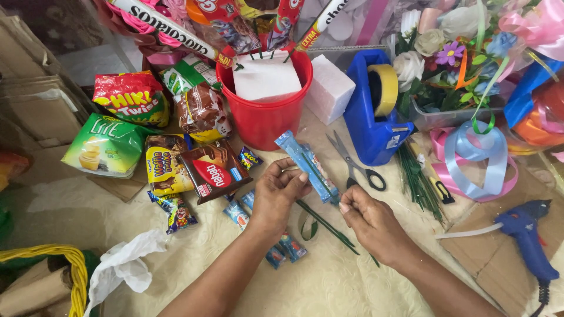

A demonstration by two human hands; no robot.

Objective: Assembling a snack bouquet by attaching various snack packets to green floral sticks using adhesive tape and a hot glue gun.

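Over the middle of the cloth-covered table (329, 282), the left hand (279, 194) pinches a long blue snack packet (308, 167) between thumb and fingers, holding it tilted. The right hand (367, 220) closes its fingertips on the packet's lower end, where a green stem stick (329, 226) runs down towards the near edge. Scissors (354, 164) lie just beyond the packet, before a blue tape dispenser (370, 114) and a red bucket (267, 114).

Scissors (355, 164) btwn bucket (264, 117) & tape dispenser (371, 126).
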